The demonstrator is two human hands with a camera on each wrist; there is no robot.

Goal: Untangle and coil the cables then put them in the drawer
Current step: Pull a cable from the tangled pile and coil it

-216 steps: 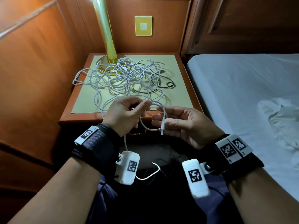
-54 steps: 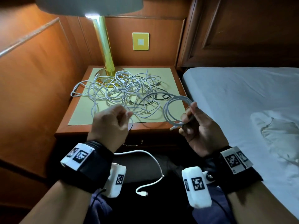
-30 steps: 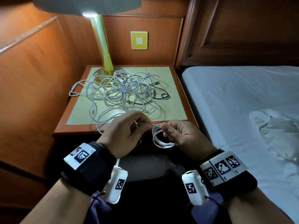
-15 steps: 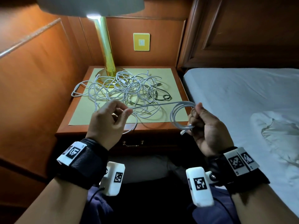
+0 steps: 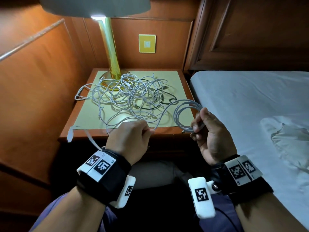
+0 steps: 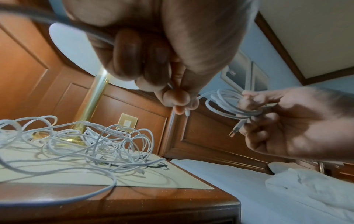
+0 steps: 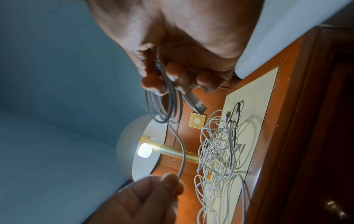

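White cable coil [image 5: 186, 117] upright above wooden table [image 5: 70, 131] front edge, gripped in right hand [image 5: 212, 136], USB plug [image 7: 195, 103] poking downward, free strand running leftward to pinching left hand [image 5: 132, 139], tangled white cables [image 5: 127, 96] behind.

White cables [image 5: 127, 97] w/ one black cable [image 5: 164, 99], pale yellow mat [image 5: 168, 81], gold lamp stem [image 5: 111, 49], b/w-checked wrist tags [image 5: 98, 164].

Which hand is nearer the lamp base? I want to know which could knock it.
Left. The left hand is at the nightstand's front edge, straight in front of the lamp base; the right hand is off toward the bed.
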